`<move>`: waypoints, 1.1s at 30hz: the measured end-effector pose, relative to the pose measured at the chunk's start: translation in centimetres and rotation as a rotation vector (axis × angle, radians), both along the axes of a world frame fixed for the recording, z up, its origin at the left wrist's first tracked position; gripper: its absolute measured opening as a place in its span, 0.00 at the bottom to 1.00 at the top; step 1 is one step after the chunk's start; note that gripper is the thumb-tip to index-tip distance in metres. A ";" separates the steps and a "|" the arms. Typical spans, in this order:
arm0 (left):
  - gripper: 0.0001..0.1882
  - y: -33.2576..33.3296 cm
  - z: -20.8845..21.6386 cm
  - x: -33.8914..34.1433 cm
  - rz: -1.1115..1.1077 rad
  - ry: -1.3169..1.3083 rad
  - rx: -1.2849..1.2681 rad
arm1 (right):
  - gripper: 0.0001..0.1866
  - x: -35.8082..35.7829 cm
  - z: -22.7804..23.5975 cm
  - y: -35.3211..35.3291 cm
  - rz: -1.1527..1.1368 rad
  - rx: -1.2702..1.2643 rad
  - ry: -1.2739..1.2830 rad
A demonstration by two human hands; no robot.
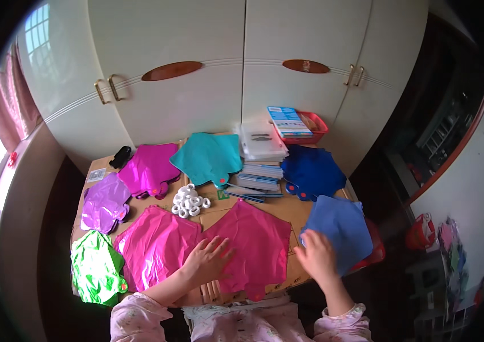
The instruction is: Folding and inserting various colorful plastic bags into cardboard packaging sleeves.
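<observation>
**Pink foil sheet [256,242] lies between left hand [210,259] and right hand [316,253]**

The sheet rests flat on the cardboard-covered tabletop [296,271], near the edge closest to the person. The left hand is the nearer one: it is over the sheet's left margin, so the sheet spreads to the right of those fingers. The right hand is off the sheet's right edge, with a strip of bare cardboard between, and overlaps the near left part of a light blue sheet [341,228].

The pink sheet's longer axis runs roughly toward the person's body, with a pointed corner at the far end and a small tab bearing a red dot [257,296] at the near end.

The left fingers are spread and released, with nothing seen in them; whether they press on the foil or hover just above it cannot be told. The right fingers are together and slightly bent, the thumb apart, with no grip to be seen; contact with the light blue sheet is unclear.

The pink sheet is a deep, even magenta, many-sided, with soft creases and a mild sheen. A second pink sheet [156,245], glossier and more wrinkled, lies to its left. Beyond the two pink sheets is a heap of white rings [189,200].
</observation>
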State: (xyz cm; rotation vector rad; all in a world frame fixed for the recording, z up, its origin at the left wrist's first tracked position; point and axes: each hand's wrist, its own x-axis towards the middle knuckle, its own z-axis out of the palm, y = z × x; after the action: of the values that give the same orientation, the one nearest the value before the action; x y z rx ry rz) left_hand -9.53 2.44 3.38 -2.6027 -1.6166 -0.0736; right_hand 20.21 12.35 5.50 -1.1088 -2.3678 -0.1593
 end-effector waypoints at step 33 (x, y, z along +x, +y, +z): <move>0.18 15.0 0.3 15.1 -0.485 -0.305 0.109 | 0.12 5.0 -3.7 1.9 -0.407 -0.627 0.616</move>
State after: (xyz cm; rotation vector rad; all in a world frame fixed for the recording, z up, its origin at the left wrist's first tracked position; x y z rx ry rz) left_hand 5.62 17.46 3.67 -2.9369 -0.9639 -0.5920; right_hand 25.19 14.23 1.75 -1.6245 -1.6414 0.7289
